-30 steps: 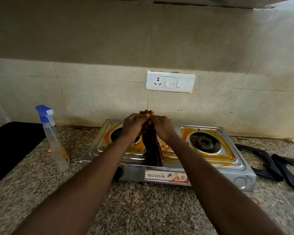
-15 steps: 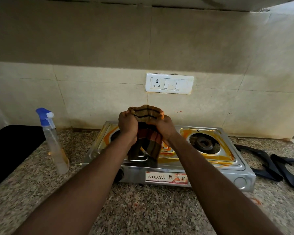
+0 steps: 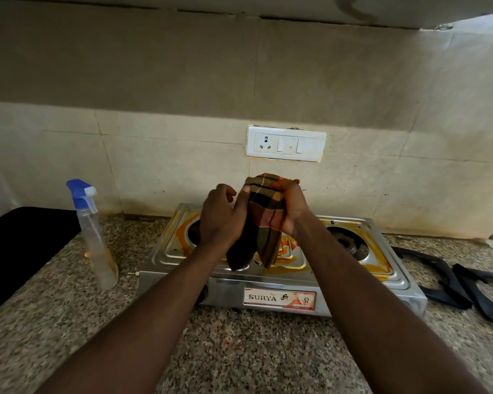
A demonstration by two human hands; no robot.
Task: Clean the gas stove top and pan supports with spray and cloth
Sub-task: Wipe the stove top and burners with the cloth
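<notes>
- Gripping the cloth point(image 3: 264, 220) above the middle of the gas stove point(image 3: 165, 251), the right hand point(image 3: 292, 206) curls over its top; the left hand point(image 3: 221, 217) pinches its 9 o'clock edge.
- Spray bottle point(image 3: 96, 237) stands on the worktop point(image 3: 239, 351) at the stove's 9 o'clock; pan supports point(image 3: 453, 282) lie at 3 o'clock.

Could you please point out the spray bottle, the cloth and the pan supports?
spray bottle point(image 3: 97, 245): head view, on its clear body.
cloth point(image 3: 264, 214): head view, on its checked middle fold.
pan supports point(image 3: 453, 280): head view, on one support's black bar.
</notes>
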